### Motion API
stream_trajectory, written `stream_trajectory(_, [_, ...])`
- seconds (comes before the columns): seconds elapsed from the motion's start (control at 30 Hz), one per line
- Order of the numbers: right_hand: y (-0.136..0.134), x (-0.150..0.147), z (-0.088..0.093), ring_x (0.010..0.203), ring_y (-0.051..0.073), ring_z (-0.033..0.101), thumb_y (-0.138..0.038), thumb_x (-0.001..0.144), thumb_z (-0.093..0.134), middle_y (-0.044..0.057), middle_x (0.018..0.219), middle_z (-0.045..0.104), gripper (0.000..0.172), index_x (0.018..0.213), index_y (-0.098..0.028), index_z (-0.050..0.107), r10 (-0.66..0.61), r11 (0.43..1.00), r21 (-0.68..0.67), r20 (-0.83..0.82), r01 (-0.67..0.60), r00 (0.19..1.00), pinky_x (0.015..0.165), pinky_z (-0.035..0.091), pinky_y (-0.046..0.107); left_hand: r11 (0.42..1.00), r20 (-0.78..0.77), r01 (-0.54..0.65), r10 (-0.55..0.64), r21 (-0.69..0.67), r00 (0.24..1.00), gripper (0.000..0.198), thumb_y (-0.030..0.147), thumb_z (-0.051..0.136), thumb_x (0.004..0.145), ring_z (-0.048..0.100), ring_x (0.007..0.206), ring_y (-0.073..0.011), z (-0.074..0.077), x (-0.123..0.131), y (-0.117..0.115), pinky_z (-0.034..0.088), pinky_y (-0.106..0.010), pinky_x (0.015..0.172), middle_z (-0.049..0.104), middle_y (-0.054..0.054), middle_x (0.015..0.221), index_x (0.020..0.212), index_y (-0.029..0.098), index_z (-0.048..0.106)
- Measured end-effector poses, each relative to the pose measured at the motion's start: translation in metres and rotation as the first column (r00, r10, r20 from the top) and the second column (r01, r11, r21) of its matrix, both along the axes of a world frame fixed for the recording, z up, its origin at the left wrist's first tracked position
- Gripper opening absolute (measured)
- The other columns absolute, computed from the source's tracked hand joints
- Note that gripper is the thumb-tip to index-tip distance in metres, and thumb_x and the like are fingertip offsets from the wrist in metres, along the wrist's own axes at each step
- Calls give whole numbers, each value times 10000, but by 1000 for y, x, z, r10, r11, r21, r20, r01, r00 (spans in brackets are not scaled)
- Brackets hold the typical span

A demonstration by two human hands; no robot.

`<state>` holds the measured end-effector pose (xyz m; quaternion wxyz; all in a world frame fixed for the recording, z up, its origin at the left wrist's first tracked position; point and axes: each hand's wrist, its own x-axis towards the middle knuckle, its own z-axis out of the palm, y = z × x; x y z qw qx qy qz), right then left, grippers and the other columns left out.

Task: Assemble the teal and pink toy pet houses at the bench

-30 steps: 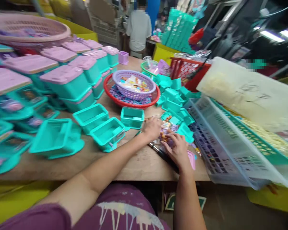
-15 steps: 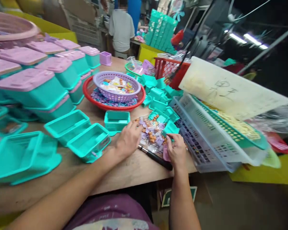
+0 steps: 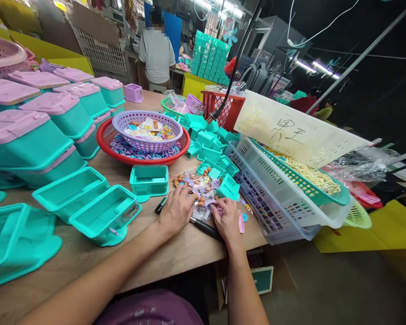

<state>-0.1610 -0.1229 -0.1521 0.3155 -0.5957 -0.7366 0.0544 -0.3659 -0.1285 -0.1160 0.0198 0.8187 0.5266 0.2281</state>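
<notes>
Near the front edge of the table [image 3: 176,259], my left hand [image 3: 176,210] and right hand [image 3: 227,219] sit closer together than before, curled over small plastic toy parts [image 3: 203,186]; I can't tell what either grips.

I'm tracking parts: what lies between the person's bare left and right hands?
The head view shows small clear, lilac and brown plastic pieces and a long black handle.

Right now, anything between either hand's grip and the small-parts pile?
Nothing visible: left hand and right hand are both at the small-parts pile. The black-handled tool lies along its near side, partly hidden by the left hand, apparently blocking neither.
</notes>
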Motion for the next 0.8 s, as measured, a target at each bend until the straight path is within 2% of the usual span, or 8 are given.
stream_trajectory(0.2, [8, -6, 0, 900, 218, 587, -268, 900, 545, 71, 982, 637, 196, 1060, -217, 644, 55, 998, 29, -16, -54, 998, 748, 446, 337, 999, 37, 29, -28, -34, 999, 166, 277, 548, 900, 467, 1097, -276, 1, 25, 7, 445, -440, 924, 589, -97, 1106, 1002, 207, 658])
stream_trajectory(0.33, [9, -3, 12, 852, 195, 607, -229, 927, 478, 62, 930, 635, 190, 965, -228, 664, 90, 991, 103, -43, -85, 995, 762, 477, 328, 994, 208, 54, -33, -94, 978, 176, 289, 546, 904, 477, 1085, -265, 1, 27, 10, 428, -442, 958, 601, -93, 1069, 974, 199, 680])
stream_trajectory(0.4, [8, -7, 20, 861, 194, 614, -228, 931, 475, 61, 919, 640, 172, 959, -216, 645, 76, 974, 226, -171, -36, 982, 788, 496, 337, 978, 473, 69, 32, -195, 881, 222, 331, 544, 911, 484, 1112, -250, 4, 24, 10, 396, -431, 1007, 606, -87, 1092, 1036, 194, 665])
stream_trajectory(0.43, [7, -12, 23, 878, 197, 617, -229, 930, 484, 62, 928, 643, 158, 976, -214, 635, 84, 958, 286, -228, -15, 970, 803, 503, 346, 948, 624, 120, 97, -296, 775, 249, 357, 537, 914, 503, 1103, -235, 5, 21, 9, 402, -411, 1000, 610, -82, 1094, 1061, 192, 653])
stream_trajectory(0.5, [5, -26, 27, 918, 203, 622, -214, 923, 504, 65, 960, 650, 145, 1008, -217, 622, 145, 929, 368, -276, -35, 950, 837, 510, 366, 827, 805, 304, 265, -473, 530, 308, 427, 507, 917, 573, 992, -202, 10, 15, 8, 469, -345, 864, 628, -70, 1043, 1056, 186, 639])
stream_trajectory(0.57, [4, -45, 27, 963, 208, 619, -175, 913, 503, 66, 996, 652, 174, 1034, -228, 616, 231, 907, 408, -264, -108, 936, 866, 510, 386, 710, 839, 460, 378, -534, 391, 393, 515, 464, 908, 608, 817, -165, 14, 7, 6, 471, -269, 652, 640, -62, 955, 1006, 176, 637])
stream_trajectory(0.7, [-4, -71, 24, 1074, 231, 582, -108, 878, 496, 73, 1109, 630, 304, 1123, -257, 597, 357, 887, 381, -204, -262, 912, 945, 484, 450, 669, 844, 516, 445, -535, 298, 459, 563, 593, 804, 593, 726, -115, 16, -20, -9, 409, -193, 548, 651, -56, 921, 1030, 164, 617])
stream_trajectory(0.8, [-23, -74, 20, 1121, 230, 572, -106, 898, 468, 80, 1187, 601, 381, 1214, -288, 581, 461, 874, 244, -143, -420, 876, 949, 502, 433, 701, 827, 440, 488, -561, 278, 472, 461, 720, 722, 587, 724, -113, 2, -44, -34, 420, -192, 558, 650, -37, 875, 1065, 161, 596])
